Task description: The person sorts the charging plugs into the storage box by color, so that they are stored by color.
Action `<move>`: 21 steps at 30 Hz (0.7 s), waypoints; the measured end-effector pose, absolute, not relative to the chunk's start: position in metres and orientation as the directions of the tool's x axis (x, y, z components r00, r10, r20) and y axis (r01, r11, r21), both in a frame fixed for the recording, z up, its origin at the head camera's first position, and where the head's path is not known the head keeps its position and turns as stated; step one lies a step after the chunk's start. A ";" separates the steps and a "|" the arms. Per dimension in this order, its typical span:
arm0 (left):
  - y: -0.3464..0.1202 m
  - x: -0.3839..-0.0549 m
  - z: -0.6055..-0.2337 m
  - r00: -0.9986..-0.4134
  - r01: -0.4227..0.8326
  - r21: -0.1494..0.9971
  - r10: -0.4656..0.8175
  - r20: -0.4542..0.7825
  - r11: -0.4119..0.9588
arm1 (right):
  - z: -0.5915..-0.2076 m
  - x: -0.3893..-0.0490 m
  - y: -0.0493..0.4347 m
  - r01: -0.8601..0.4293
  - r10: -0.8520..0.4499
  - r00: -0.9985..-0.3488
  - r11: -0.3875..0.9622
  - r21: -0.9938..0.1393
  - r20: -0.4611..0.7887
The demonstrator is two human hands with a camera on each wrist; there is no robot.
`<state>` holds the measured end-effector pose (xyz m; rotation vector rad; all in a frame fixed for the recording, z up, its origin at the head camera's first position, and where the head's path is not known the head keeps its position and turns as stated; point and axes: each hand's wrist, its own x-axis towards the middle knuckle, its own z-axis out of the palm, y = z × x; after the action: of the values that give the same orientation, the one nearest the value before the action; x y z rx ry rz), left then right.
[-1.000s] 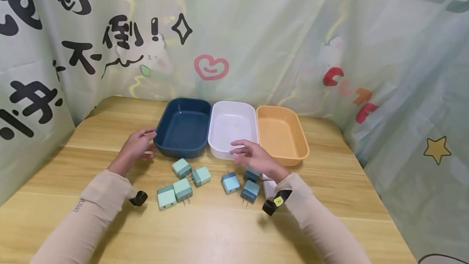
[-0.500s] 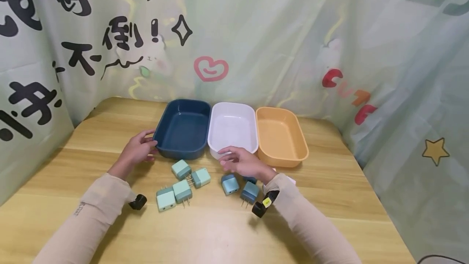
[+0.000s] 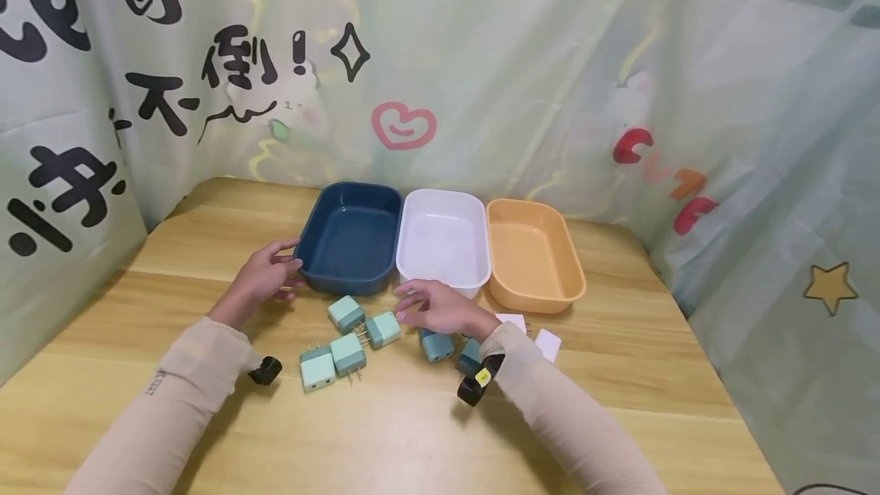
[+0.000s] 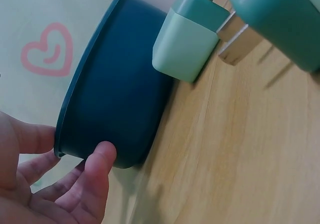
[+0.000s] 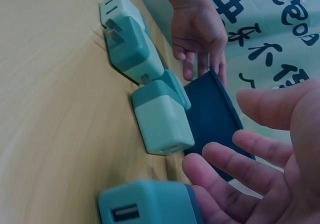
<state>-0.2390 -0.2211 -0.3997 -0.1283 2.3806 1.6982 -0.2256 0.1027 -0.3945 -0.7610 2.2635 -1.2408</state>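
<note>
My left hand (image 3: 264,273) is at the left side of the dark blue bin (image 3: 347,283). In the left wrist view its loosely bent fingertips (image 4: 102,151) touch the bin's rim and wall. Over the table, just in front of the white bin (image 3: 443,273), hovers my right hand (image 3: 440,305), its fingers relaxed and nothing held. Closest to it are a mint green plug charger (image 3: 383,329) and a blue plug charger (image 3: 437,346); whether a finger touches the blue one cannot be told. Several mint chargers (image 3: 318,370) lie together left of centre.
An orange bin (image 3: 536,298) stands right of the white one, all in a row near the back of the wooden table (image 3: 385,434). Another blue charger (image 3: 470,357) is partly covered by the right wrist. White chargers (image 3: 548,344) lie beyond that wrist. A printed curtain (image 3: 495,67) hangs behind.
My right hand has moved left from over the blue chargers toward the mint ones, uncovering white chargers on the right. My left hand has shifted slightly against the dark blue bin.
</note>
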 end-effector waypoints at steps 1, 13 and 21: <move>-0.221 -0.239 -0.400 -0.973 -0.196 0.924 0.052 -0.225 0.329 | -0.395 -0.226 0.102 -0.258 -0.655 -0.745 0.452 -0.854 -0.122; -0.222 -0.241 -0.399 -0.969 -0.220 0.917 0.037 -0.246 0.334 | -0.395 -0.231 0.087 -0.362 -0.669 -0.724 0.575 -0.734 -0.167; -0.220 -0.239 -0.399 -0.971 -0.207 0.921 0.046 -0.234 0.330 | -0.394 -0.234 0.078 -0.426 -0.681 -0.697 0.644 -0.635 -0.224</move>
<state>-0.2391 -0.2199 -0.3990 -0.1465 2.3753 1.6957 -0.2338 0.0779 -0.3937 -0.8684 2.4170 -0.7713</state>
